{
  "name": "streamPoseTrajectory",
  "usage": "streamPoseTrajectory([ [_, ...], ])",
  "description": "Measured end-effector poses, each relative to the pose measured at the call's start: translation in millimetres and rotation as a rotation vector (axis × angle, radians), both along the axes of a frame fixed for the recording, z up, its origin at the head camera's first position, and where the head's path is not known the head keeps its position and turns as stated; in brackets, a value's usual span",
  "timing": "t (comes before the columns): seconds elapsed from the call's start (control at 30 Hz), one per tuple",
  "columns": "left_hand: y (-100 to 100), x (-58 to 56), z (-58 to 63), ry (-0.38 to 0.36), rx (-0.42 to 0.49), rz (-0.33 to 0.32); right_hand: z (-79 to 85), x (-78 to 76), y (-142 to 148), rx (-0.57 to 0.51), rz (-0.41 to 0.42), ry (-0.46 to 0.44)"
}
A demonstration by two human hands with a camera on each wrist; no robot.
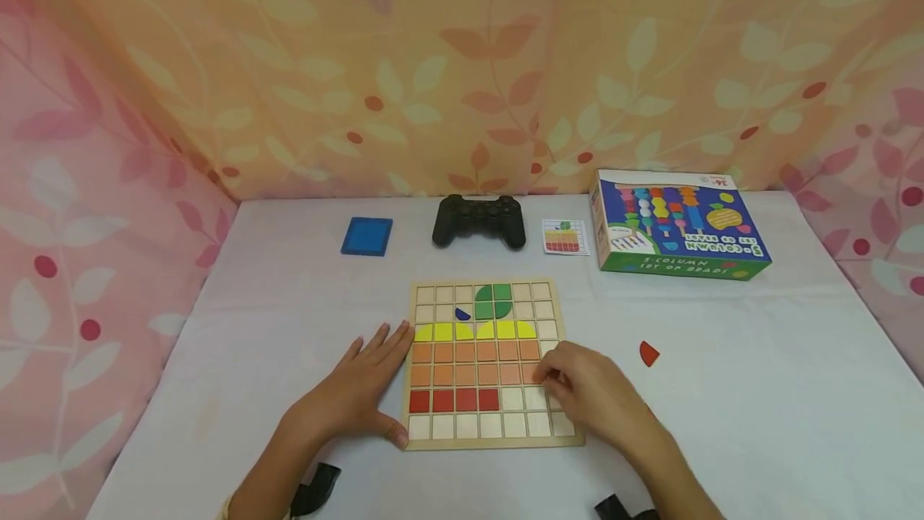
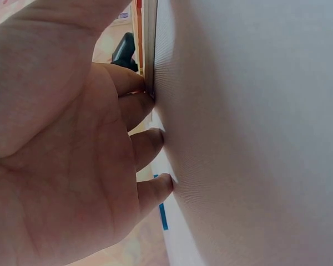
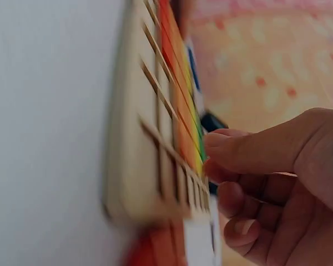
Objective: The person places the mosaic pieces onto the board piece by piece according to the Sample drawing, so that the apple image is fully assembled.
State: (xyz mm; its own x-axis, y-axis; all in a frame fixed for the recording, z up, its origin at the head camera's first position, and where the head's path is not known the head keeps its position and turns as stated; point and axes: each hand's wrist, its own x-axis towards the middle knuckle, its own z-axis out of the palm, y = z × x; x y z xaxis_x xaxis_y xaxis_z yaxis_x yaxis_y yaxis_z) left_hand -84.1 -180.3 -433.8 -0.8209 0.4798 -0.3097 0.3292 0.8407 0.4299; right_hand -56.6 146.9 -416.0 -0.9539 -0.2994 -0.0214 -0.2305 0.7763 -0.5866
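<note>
A wooden grid board (image 1: pixel 495 445) lies on the table, with colored tiles in some of its squares. Green tiles (image 1: pixel 494 301) form a leaf shape near its far edge; yellow tiles (image 1: pixel 443 332), orange tiles (image 1: pixel 465 352) and red tiles (image 1: pixel 454 400) fill rows below. My left hand (image 1: pixel 348 396) rests spread along the board's left edge, fingertips down on the cloth in the left wrist view (image 2: pixel 72 155). Over the board's right side, my right hand (image 1: pixel 592 387) has curled fingers, thumb close to the index finger, near an orange tile. Whether it pinches a tile is hidden.
Beyond the board are a blue square tray (image 1: pixel 366 237), a black game controller (image 1: pixel 480 221), a pattern card (image 1: pixel 565 237) and a bead-set box (image 1: pixel 678 223). A red quarter-round piece (image 1: pixel 649 354) lies right of the board; a small blue piece (image 1: pixel 463 314) sits on the board.
</note>
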Motion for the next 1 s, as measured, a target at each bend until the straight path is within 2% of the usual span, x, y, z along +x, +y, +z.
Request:
streamPoseTrajectory([
  [0.13, -1, 0.6, -0.9, 0.004, -0.010, 0.006, 5.6, -3.7, 32, 0.077, -0.096, -0.121],
  [0.3, -2, 0.8, -1.6, 0.008, -0.014, 0.007, 0.9, -7.2, 46, 0.092, -0.107, -0.234],
  [0.67, -1, 0.5, -1.2, 0.000, -0.001, 0.007, -2.7, -9.9, 46, 0.032, -0.143, -0.307],
  [1.0, 0, 0.1, -1.5, 0.009, -0.011, 0.004, 0.9, -11.7, 50, 0.018, -0.137, -0.302],
])
